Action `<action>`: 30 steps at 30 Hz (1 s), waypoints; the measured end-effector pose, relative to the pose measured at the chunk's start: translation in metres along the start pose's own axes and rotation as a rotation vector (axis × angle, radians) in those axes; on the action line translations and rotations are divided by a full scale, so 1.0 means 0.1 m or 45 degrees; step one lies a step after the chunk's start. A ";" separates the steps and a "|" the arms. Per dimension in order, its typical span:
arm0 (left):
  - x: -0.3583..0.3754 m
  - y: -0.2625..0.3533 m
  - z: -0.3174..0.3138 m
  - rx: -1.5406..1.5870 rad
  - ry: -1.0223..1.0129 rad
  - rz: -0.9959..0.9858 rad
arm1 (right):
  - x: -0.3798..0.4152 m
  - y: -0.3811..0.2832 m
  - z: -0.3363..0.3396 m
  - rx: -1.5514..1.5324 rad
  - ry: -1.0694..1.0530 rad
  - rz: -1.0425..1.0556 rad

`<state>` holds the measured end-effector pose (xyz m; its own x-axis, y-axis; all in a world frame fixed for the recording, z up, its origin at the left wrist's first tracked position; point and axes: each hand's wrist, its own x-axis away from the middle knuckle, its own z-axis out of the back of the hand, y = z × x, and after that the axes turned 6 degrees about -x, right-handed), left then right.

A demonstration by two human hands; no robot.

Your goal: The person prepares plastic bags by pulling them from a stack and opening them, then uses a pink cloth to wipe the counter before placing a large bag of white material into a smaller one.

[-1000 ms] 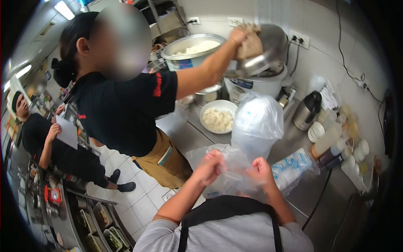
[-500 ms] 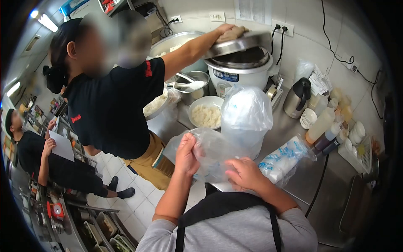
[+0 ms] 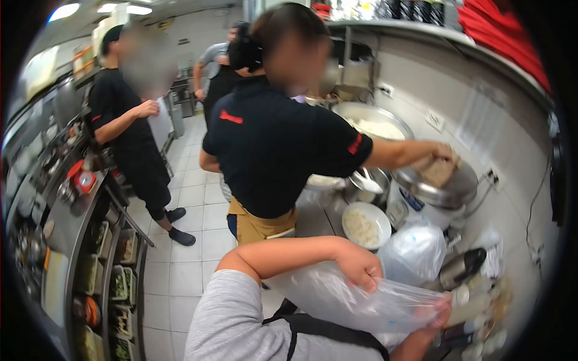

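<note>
My left hand [image 3: 359,265] grips the upper edge of a clear plastic bag [image 3: 355,301], which hangs stretched out sideways. At the bag's right end, my right hand [image 3: 442,311] pinches its edge, partly behind the plastic. Just beyond the hands stands a bulky clear bag [image 3: 415,249] with pale contents. A white bowl of rice [image 3: 365,225] is to its left. Behind them, a co-worker's hand with a brown cloth [image 3: 438,171] rests on the metal lid [image 3: 430,186] of a rice cooker.
The co-worker in black [image 3: 271,138] stands close at the counter, one arm reaching across it. Another person [image 3: 135,132] holds a white sheet further left; a third is behind. Bottles and a steel jug [image 3: 460,269] stand at right. Shelves with food trays [image 3: 122,283] line the left.
The view has swung left. The bag is now stretched between my hands, which were closer together before. The co-worker has lowered the lid onto the cooker.
</note>
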<state>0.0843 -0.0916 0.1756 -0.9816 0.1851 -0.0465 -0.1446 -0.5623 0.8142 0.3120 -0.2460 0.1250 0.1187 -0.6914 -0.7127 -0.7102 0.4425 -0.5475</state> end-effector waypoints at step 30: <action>-0.86 -1.72 -0.21 1.876 0.664 0.293 | 0.63 0.77 1.44 0.381 1.507 -0.828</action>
<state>0.1915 -0.0278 0.0269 -0.9427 -0.2511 0.2195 -0.0541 0.7646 0.6422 0.3649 -0.1737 -0.0251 -0.3928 -0.8205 0.4154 -0.5622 -0.1431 -0.8145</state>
